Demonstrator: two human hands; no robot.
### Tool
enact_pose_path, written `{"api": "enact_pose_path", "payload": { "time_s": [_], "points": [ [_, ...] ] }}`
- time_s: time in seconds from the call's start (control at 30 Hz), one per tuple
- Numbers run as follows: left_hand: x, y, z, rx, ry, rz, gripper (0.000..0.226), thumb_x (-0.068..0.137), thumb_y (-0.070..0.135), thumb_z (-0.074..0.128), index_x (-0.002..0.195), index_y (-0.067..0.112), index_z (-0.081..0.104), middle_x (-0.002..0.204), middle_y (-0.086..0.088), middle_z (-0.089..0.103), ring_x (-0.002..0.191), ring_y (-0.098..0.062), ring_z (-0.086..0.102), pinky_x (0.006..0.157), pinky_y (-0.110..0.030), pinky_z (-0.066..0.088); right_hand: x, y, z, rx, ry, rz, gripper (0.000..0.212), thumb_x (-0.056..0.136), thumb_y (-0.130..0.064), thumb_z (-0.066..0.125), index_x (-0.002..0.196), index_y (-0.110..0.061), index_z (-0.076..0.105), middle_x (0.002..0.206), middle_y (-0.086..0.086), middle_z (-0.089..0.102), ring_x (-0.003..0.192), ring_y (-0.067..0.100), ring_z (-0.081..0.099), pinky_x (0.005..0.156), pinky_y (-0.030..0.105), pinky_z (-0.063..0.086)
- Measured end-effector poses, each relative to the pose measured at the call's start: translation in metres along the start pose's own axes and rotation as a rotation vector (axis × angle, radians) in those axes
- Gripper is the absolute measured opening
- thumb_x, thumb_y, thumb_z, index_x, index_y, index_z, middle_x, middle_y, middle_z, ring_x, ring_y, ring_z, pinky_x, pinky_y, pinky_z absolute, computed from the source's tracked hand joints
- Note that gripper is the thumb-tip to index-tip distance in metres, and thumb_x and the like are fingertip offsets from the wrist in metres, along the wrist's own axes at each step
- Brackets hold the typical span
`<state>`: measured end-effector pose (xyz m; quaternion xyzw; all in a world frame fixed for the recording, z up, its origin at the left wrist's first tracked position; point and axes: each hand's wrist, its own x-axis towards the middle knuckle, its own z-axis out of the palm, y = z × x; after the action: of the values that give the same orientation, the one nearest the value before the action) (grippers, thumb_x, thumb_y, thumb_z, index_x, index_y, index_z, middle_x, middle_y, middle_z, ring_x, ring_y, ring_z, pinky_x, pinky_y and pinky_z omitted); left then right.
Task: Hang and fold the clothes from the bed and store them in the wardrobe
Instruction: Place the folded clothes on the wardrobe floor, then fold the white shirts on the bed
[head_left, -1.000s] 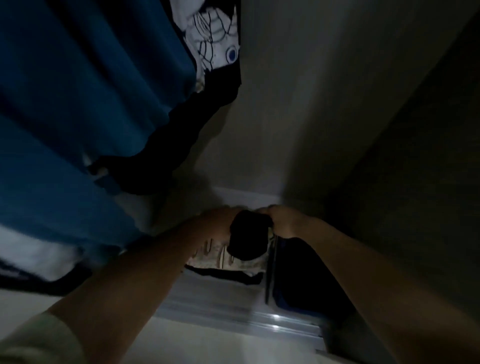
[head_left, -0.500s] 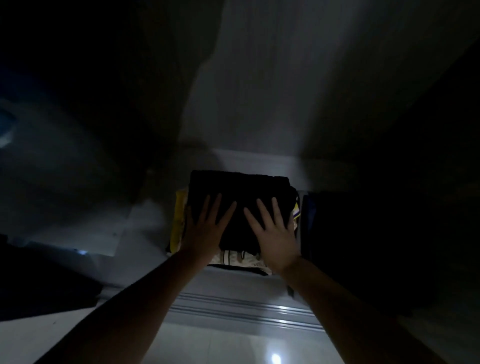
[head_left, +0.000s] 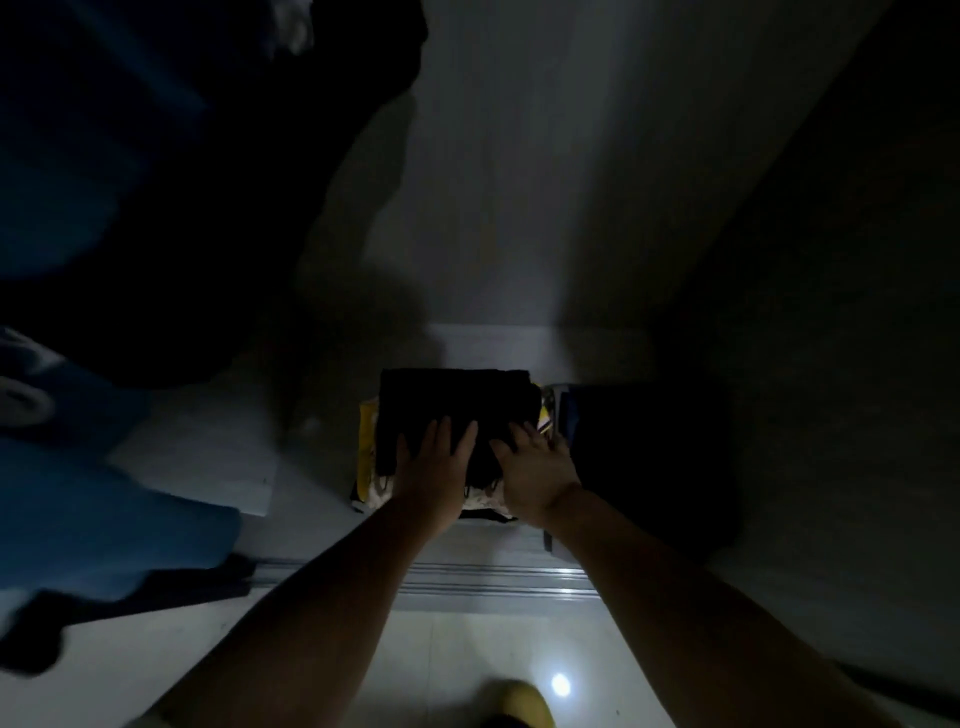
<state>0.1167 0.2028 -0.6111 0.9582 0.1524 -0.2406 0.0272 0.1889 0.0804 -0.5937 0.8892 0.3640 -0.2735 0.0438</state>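
Both hands: left hand (head_left: 434, 470) and right hand (head_left: 535, 475) are pressing flat, fingers straight and apart.
Purpose: likely settling the folded black garment (head_left: 452, 402) onto the stack.

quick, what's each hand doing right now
Left hand: open, fingers straight, pressing flat on the folded black garment.
Right hand: open, fingers straight, flat on the same garment.

Two hands, the left hand (head_left: 431, 470) and the right hand (head_left: 535, 473), lie at 6 o'clock of one black folded garment (head_left: 457, 402). One dark pile (head_left: 639, 441) sits at its 3 o'clock. One blue hanging garment (head_left: 78, 182) at 10 o'clock. One yellow slipper (head_left: 519, 701) at 6 o'clock.
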Motion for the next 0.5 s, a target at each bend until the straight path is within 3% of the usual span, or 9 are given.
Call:
{"api": "enact_pose_path", "payload": {
  "time_s": [0.07, 0.13, 0.23, 0.37, 0.5],
  "points": [
    [-0.026, 0.018, -0.040, -0.037, 0.040, 0.023, 0.082, 0.088, 0.022, 0.057, 0.152, 0.024, 0.007, 0.155, -0.011, 0.021, 0.143, -0.028, 0.020, 0.114, -0.049, 0.022, -0.040, 0.001, -0.037, 0.054, 0.081, 0.005, 0.040, 0.091, -0.022, 0.048, 0.131, -0.015, 0.049, 0.133, 0.012, 0.053, 0.123, 0.030, 0.051, 0.096, 0.041, 0.042],
    [-0.052, 0.031, -0.079, -0.048, 0.074, 0.050, 0.066, 0.088, 0.028, 0.054, 0.147, 0.021, 0.025, 0.141, -0.009, 0.042, 0.129, -0.028, 0.042, 0.102, -0.040, 0.035, -0.078, 0.002, -0.072, 0.086, 0.140, 0.023, 0.031, 0.092, -0.021, 0.046, 0.120, -0.014, 0.058, 0.117, 0.011, 0.065, 0.108, 0.031, 0.062, 0.080, 0.035, 0.049],
    [-0.092, 0.043, -0.145, -0.134, 0.069, 0.117, 0.048, 0.087, 0.029, 0.055, 0.133, 0.017, 0.044, 0.123, -0.010, 0.057, 0.109, -0.031, 0.058, 0.081, -0.034, 0.046, -0.134, 0.005, -0.121, 0.089, 0.203, 0.089, 0.034, 0.095, -0.026, 0.042, 0.124, -0.013, 0.055, 0.113, 0.012, 0.066, 0.103, 0.032, 0.063, 0.072, 0.031, 0.044],
    [-0.158, 0.050, -0.217, -0.166, 0.127, 0.238, 0.041, 0.089, 0.018, 0.050, 0.130, 0.014, 0.048, 0.116, -0.012, 0.061, 0.101, -0.031, 0.060, 0.075, -0.034, 0.052, -0.217, -0.001, -0.173, 0.144, 0.257, 0.197, 0.034, 0.096, -0.035, 0.041, 0.114, -0.015, 0.060, 0.109, 0.012, 0.066, 0.098, 0.031, 0.063, 0.070, 0.031, 0.043],
    [-0.221, 0.066, -0.265, -0.127, 0.209, 0.369, 0.029, 0.093, 0.026, 0.043, 0.119, 0.018, 0.052, 0.101, -0.011, 0.066, 0.088, -0.032, 0.063, 0.059, -0.030, 0.043, -0.293, -0.005, -0.197, 0.206, 0.302, 0.327, 0.035, 0.096, -0.037, 0.039, 0.113, -0.017, 0.062, 0.110, 0.010, 0.067, 0.099, 0.031, 0.063, 0.071, 0.032, 0.043]
  ]
}}
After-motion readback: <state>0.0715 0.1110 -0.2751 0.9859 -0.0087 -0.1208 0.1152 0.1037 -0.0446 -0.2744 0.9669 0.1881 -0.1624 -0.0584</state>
